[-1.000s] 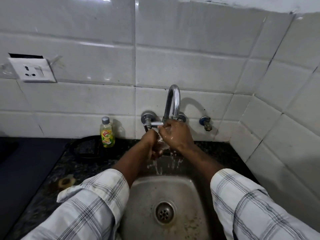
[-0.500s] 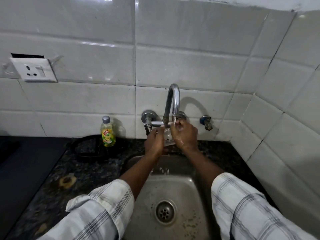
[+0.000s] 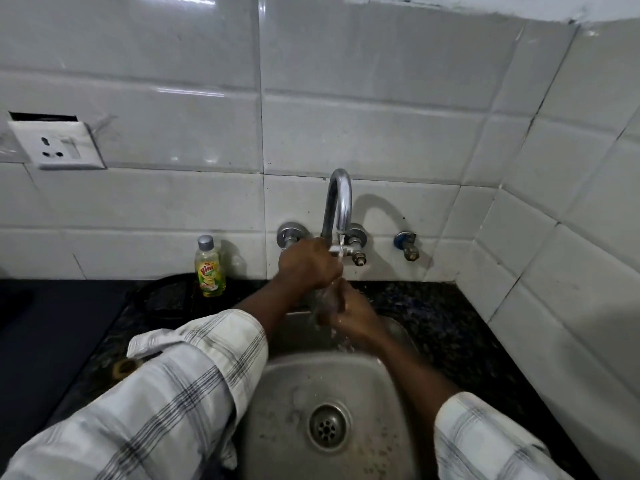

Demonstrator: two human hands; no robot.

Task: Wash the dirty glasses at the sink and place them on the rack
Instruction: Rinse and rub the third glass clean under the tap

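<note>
A small clear glass point(image 3: 325, 301) is under the water running from the curved chrome tap point(image 3: 337, 202), above the back of the steel sink point(image 3: 377, 403). My right hand point(image 3: 353, 320) grips the glass from below and from the right. My left hand point(image 3: 308, 266) lies over it from above, just in front of the tap lever, with its fingers curled down onto the glass's upper part. The hands hide most of the glass. Water splashes off it into the sink. No rack is in view.
A yellow dish soap bottle point(image 3: 209, 268) stands on the dark stone counter point(image 3: 450, 327) left of the tap. A second small valve point(image 3: 408, 245) sticks out of the tiled wall at the right. A wall socket point(image 3: 57, 145) sits at far left.
My left hand has risen and moved right over the top of the glass. My right hand has dropped lower beneath it. The glass has come down from the spout.
</note>
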